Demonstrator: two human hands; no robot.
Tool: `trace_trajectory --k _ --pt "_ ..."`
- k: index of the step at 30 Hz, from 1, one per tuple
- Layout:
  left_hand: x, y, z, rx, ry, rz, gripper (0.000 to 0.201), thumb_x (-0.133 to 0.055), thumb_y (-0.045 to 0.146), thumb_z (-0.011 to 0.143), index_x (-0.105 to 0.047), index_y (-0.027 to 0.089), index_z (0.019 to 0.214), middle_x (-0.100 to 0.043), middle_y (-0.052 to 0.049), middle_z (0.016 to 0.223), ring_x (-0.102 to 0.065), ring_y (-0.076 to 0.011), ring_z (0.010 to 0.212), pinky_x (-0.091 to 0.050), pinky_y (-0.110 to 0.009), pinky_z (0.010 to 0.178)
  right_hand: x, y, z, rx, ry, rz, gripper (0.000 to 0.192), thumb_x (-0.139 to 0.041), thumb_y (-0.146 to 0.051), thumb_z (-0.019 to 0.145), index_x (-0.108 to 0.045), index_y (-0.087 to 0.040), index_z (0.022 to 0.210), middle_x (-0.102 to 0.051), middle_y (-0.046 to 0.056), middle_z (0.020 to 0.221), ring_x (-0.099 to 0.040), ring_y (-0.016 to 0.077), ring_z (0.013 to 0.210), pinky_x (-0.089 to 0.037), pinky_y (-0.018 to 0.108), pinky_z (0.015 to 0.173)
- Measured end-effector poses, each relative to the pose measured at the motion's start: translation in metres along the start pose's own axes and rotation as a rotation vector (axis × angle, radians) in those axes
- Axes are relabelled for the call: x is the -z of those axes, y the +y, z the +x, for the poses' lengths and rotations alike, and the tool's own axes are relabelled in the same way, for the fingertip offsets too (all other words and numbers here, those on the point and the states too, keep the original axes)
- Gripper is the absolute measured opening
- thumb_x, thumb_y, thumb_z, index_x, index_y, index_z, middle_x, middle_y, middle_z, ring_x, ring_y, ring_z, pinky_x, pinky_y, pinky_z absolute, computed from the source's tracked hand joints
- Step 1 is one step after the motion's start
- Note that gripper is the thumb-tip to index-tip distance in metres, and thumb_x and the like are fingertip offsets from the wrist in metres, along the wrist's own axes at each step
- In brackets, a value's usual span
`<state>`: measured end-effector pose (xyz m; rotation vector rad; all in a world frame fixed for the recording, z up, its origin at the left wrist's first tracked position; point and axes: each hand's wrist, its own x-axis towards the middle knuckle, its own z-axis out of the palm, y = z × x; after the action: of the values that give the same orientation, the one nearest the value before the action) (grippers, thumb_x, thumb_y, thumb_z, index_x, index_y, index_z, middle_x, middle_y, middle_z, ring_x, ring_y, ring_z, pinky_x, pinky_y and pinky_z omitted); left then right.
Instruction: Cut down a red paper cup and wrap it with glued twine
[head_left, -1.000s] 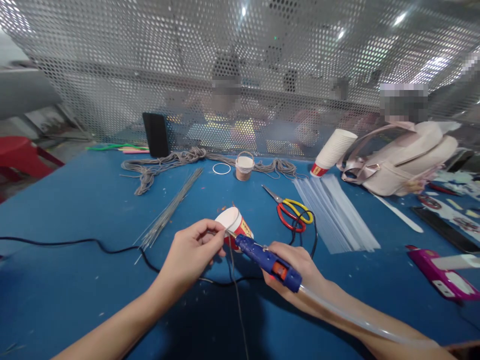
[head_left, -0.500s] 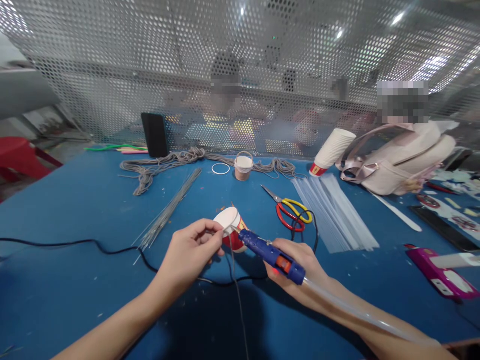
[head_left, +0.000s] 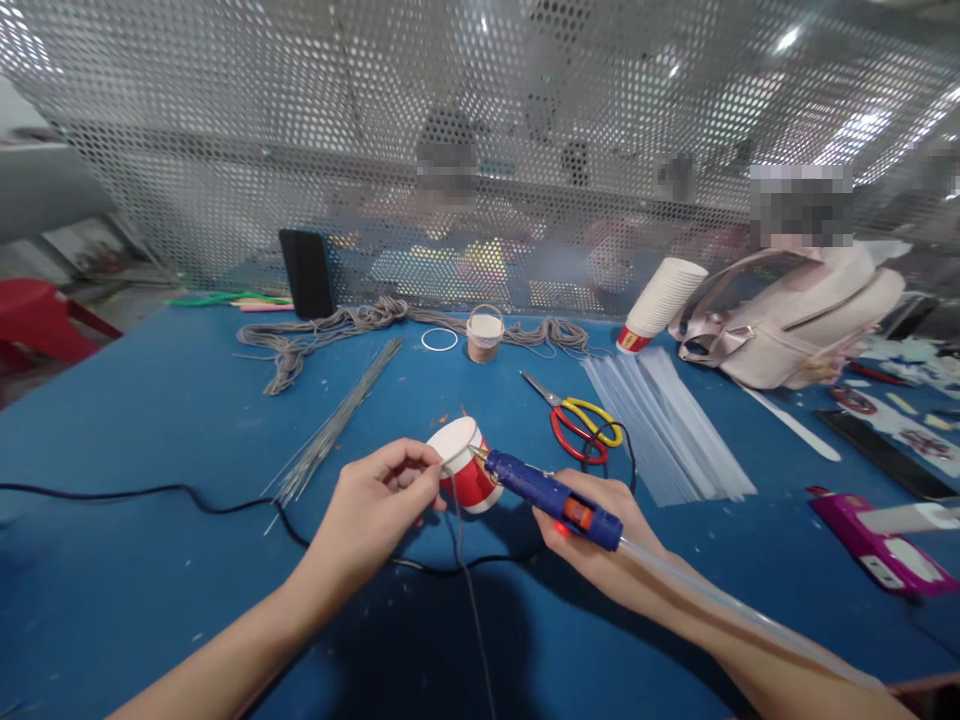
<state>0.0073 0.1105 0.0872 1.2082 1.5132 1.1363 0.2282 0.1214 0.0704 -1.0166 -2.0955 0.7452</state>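
- The left hand (head_left: 379, 500) had its fingertips pinched on a thin grey wire (head_left: 459, 520) at the rim of a small red-and-white paper cup (head_left: 466, 470), the grip clenched on that wire.
- The cup lay tilted on its side, white base facing the person, resting on the blue surface (head_left: 150, 420) just ahead of both hands.
- The right hand (head_left: 592, 520) was closed around a blue hot-glue gun (head_left: 555, 495), whose nozzle met the cup's edge beside the pinched wire; a clear glue stick (head_left: 735, 620) trailed back from the gun along the forearm.
- The wire hung down from the cup towards the person, crossing a black cable (head_left: 187, 495) that ran over the surface.
- Just beyond the right hand lay red-and-yellow-handled scissors (head_left: 577, 420), and beside them a fan of clear glue sticks (head_left: 667, 420).
- To the left lay a bundle of straight grey wires (head_left: 337, 420).
- Further back stood a small brown cup (head_left: 484, 338), a white ring (head_left: 439, 340), coiled grey cord (head_left: 330, 325), a stack of white paper cups (head_left: 660, 300) and a pale pink bag (head_left: 787, 320).
- A perforated metal screen (head_left: 225, 130) closed off the far edge, with people seated behind it.
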Motion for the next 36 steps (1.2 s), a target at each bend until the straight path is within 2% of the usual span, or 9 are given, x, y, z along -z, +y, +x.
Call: trace_trajectory --k 4,11,16,21,27,36 --pt "0.002 -0.002 0.001 -0.003 -0.015 -0.018 0.014 -0.064 0.031 0.068 -0.061 0.018 0.071 -0.064 0.001 0.049 -0.050 -0.0101 0.044 -0.041 -0.021 0.046 0.001 -0.002 0.001 0.027 -0.009 0.014 0.012 -0.054 -0.014 0.077 -0.049 -0.019 0.068 -0.049 -0.005 0.058 -0.044 0.0084 0.050 -0.035 0.020 0.049" --pt "0.002 -0.001 0.001 -0.022 -0.024 -0.047 0.014 -0.064 0.032 0.068 -0.060 0.019 0.070 -0.065 0.000 0.050 -0.053 -0.0127 0.047 -0.043 -0.024 0.048 0.004 -0.004 0.003 -0.073 0.018 0.042 0.019 -0.056 -0.015 0.076 -0.044 -0.020 0.062 -0.045 -0.006 0.055 -0.042 0.0077 0.048 -0.033 0.020 0.046" --pt "0.001 0.000 -0.001 -0.057 0.021 -0.038 0.011 -0.060 0.030 0.071 -0.060 0.020 0.070 -0.063 0.001 0.052 -0.053 -0.0125 0.047 -0.043 -0.025 0.050 0.004 -0.006 0.003 -0.047 -0.014 0.049 0.016 -0.054 -0.012 0.074 -0.046 -0.020 0.063 -0.046 -0.005 0.056 -0.042 0.0077 0.049 -0.033 0.019 0.047" --pt "0.004 -0.001 0.000 -0.045 -0.032 -0.050 0.011 -0.061 0.030 0.069 -0.060 0.019 0.070 -0.063 0.000 0.052 -0.053 -0.0132 0.049 -0.043 -0.025 0.050 0.005 -0.005 0.006 -0.100 0.026 0.085 0.022 -0.055 -0.015 0.076 -0.042 -0.020 0.059 -0.043 -0.006 0.053 -0.039 0.0072 0.047 -0.032 0.019 0.045" --pt "0.001 0.001 -0.002 -0.073 0.019 -0.073 0.009 -0.060 0.027 0.071 -0.059 0.019 0.068 -0.061 0.002 0.050 -0.051 -0.0122 0.049 -0.042 -0.024 0.050 0.007 -0.010 0.006 -0.118 -0.003 0.093 0.022 -0.054 -0.014 0.074 -0.041 -0.020 0.058 -0.040 -0.007 0.052 -0.036 0.0071 0.046 -0.030 0.019 0.044" --pt "0.009 -0.005 0.004 -0.073 -0.066 -0.089 0.007 -0.060 0.026 0.069 -0.060 0.019 0.069 -0.062 0.001 0.050 -0.053 -0.0128 0.048 -0.042 -0.024 0.048 0.010 -0.012 0.010 -0.188 0.020 0.101 0.024 -0.053 -0.022 0.075 -0.038 -0.021 0.057 -0.039 -0.006 0.050 -0.033 0.0077 0.045 -0.032 0.020 0.043"
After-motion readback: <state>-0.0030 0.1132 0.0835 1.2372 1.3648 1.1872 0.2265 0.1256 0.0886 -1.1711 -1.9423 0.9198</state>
